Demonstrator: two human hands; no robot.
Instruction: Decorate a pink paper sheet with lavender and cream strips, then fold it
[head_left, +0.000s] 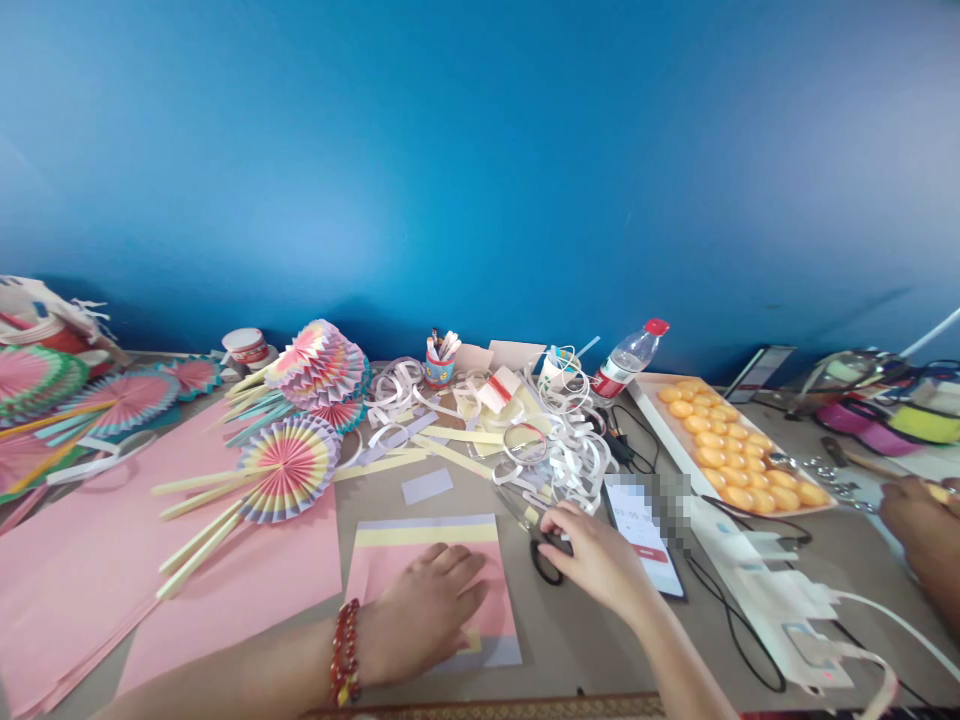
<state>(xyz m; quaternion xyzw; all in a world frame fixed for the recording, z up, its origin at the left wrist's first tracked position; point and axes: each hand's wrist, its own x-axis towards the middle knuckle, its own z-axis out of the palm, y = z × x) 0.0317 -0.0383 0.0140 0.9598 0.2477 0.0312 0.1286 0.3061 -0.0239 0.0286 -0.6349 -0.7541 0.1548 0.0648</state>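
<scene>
My left hand (pixel 427 610), a red bead bracelet (pixel 345 652) at its wrist, lies flat with fingers stretched out on a pink sheet (pixel 382 570). Yellow and lavender bands edge this sheet at top and bottom. To its right, the fingers of my right hand (pixel 592 555) close around the black handles of a pair of scissors (pixel 546 562). The blades point away toward a heap of white paper strips (pixel 574 450). A small lavender paper piece (pixel 427 487) lies just above the banded sheet.
At left, folded paper fans (pixel 289 470) rest on large pink sheets (pixel 75 590). A phone (pixel 645 535), power strip (pixel 750 580) and tray of orange balls (pixel 720 440) lie at right. Behind stand a bottle (pixel 630 360) and pen cup (pixel 440 368). Another person's hand (pixel 919 520) is far right.
</scene>
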